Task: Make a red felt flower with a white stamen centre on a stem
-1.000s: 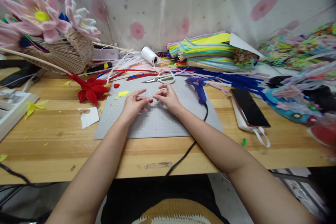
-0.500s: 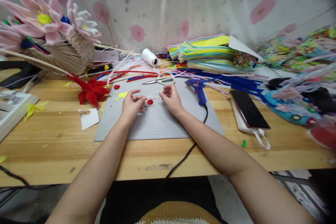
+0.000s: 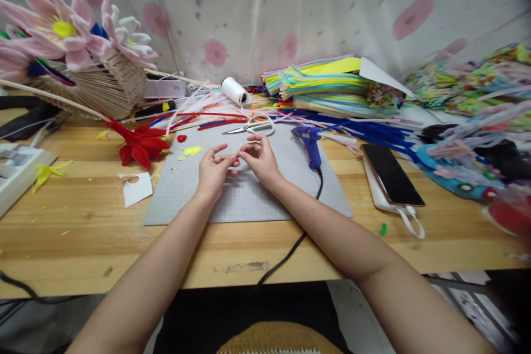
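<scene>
My left hand (image 3: 213, 168) and my right hand (image 3: 258, 159) meet over the grey cutting mat (image 3: 244, 191), fingertips pinched together on a small pale piece (image 3: 237, 156) between them. A bit of red shows at the fingertips; what it is stays mostly hidden. White-handled scissors (image 3: 253, 126) lie on the mat just beyond my hands. A blue glue gun (image 3: 309, 141) rests on the mat to the right of my right hand, its black cord running off the table's front edge.
A red felt flower (image 3: 141, 144), a red disc (image 3: 181, 138) and yellow scraps lie left of the mat. A white paper cutout (image 3: 135, 188) lies on the wooden table (image 3: 83, 232). A phone (image 3: 392, 174), stacked coloured sheets (image 3: 327, 86), a thread spool (image 3: 233, 90) and pink flowers (image 3: 62, 27) surround.
My hands drew apart half a second ago, showing a red disc on the mat between them, then came back together, covering it and pinching the small piece.
</scene>
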Motion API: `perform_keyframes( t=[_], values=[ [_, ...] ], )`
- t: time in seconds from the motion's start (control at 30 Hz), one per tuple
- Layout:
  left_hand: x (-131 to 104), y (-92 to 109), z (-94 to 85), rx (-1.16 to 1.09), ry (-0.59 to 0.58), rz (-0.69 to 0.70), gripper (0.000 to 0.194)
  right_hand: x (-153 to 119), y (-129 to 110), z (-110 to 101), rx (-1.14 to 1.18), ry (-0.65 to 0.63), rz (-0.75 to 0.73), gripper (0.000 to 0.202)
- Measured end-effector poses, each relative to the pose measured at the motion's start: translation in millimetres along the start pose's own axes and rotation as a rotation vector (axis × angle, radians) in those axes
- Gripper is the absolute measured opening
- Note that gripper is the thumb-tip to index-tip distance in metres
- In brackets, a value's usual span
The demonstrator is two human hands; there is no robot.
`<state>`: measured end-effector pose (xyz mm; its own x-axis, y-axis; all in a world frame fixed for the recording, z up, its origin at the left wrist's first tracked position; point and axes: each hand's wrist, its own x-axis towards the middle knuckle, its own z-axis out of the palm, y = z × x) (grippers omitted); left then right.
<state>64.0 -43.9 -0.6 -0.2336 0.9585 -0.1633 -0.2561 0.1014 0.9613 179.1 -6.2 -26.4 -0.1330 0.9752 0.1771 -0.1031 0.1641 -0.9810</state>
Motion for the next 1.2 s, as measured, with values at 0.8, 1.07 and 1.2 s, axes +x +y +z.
perform_keyframes(
  t=[0.8,1.07,1.2],
  values=[
    [15.4,-4.7,-32.9,1.002,-0.002,0.340,0.050,14.8,-8.1,-35.8,-0.079,0.117,0.076,0.039],
    [14.1,-2.6,-35.6,1.038,-0.052,0.342,0.057,5.0,-5.3,-19.5,-0.185,-0.115,0.252,0.036],
    [13.2,-1.4,-38.4,1.071,-0.063,0.327,0.061,5.8,-3.3,-13.8,-0.339,-0.134,0.285,0.036]
  ],
)
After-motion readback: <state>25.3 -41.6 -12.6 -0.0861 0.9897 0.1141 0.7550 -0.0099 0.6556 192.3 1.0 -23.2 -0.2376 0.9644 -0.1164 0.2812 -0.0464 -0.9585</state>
